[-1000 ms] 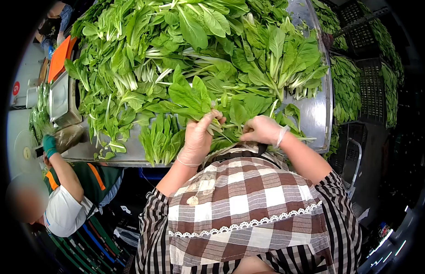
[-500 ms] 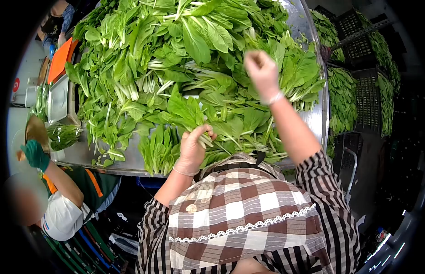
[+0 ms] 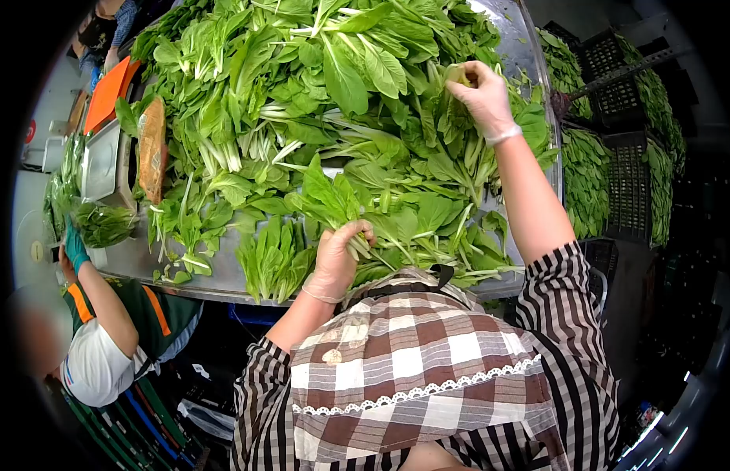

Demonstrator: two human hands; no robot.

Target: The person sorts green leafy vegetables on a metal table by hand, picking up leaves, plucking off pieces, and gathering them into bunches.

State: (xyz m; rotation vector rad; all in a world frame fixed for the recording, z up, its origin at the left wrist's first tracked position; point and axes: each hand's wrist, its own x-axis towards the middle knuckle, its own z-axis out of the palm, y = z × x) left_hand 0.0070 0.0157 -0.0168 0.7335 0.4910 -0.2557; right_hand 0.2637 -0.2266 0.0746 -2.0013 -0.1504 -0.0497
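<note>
My left hand [image 3: 341, 251], in a thin clear glove, is closed around the stems of a small bunch of leafy greens [image 3: 330, 195], leaves pointing away from me. Farther out on the right, my gloved right hand [image 3: 481, 93] has its fingers curled on a leaf of the greens [image 3: 459, 114] that hang below it, at the edge of the big pile. That pile of leafy greens [image 3: 302, 78], with pale stems, covers much of the metal table [image 3: 224, 284]. A neat bunch of greens [image 3: 272, 259] lies left of my left hand.
Black crates [image 3: 628, 180] filled with greens stand beyond the table's right edge. At left are an orange board [image 3: 106, 96], a metal scale [image 3: 104, 169], bagged greens [image 3: 106, 224] and a long brown piece [image 3: 152, 149]. A co-worker's green-gloved hand [image 3: 76, 245] is near the bags.
My right hand has moved right and slightly up, and now grips greens. My left hand keeps its bunch nearly still. The brown piece has gone from beside the co-worker's glove onto the table.
</note>
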